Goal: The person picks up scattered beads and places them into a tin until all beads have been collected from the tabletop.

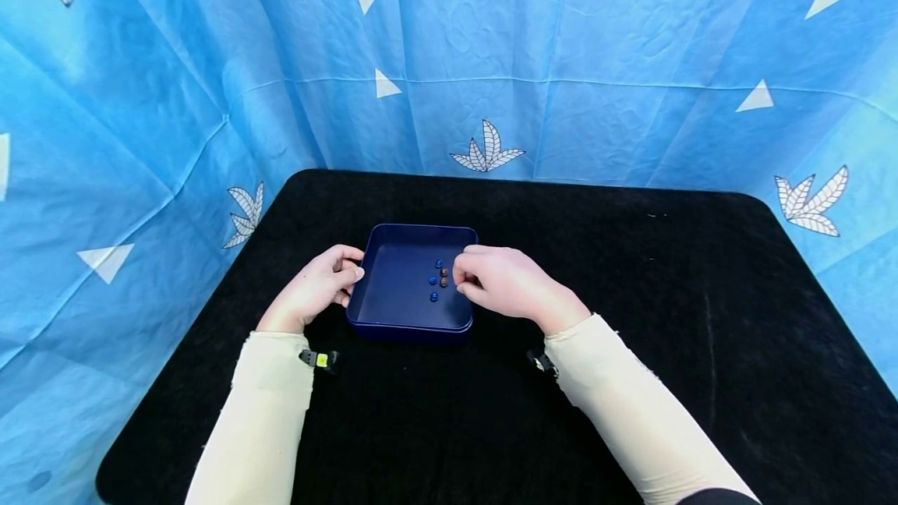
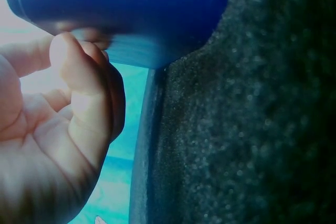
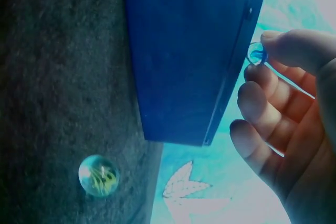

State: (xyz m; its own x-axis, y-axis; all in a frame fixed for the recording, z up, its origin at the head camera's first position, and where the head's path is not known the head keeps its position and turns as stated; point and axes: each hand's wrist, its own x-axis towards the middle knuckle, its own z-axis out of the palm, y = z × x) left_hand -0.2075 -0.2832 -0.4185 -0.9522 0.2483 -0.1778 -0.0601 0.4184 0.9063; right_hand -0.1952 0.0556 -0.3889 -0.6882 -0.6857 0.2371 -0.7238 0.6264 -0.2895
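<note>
A dark blue rectangular tray (image 1: 393, 326) sits on the black table, with several small blue and brown marbles (image 1: 433, 280) lying on its floor toward the right. At the tray's left wall, my left hand (image 1: 316, 287) grips it with bent fingers and the thumb at the rim. My right hand (image 1: 501, 283) hovers at the right rim. In the right wrist view, its thumb and index finger pinch a clear marble (image 3: 256, 53) with a blue swirl; the head view hides this one. Another clear marble (image 3: 99, 176), with a yellow-green swirl, rests on the table outside the tray.
The black cloth-covered table (image 1: 631, 333) has rounded corners and spreads right and toward me. A blue patterned curtain (image 1: 603, 37) hangs behind it and along the sides. Small cameras (image 1: 321, 360) are strapped at both wrists.
</note>
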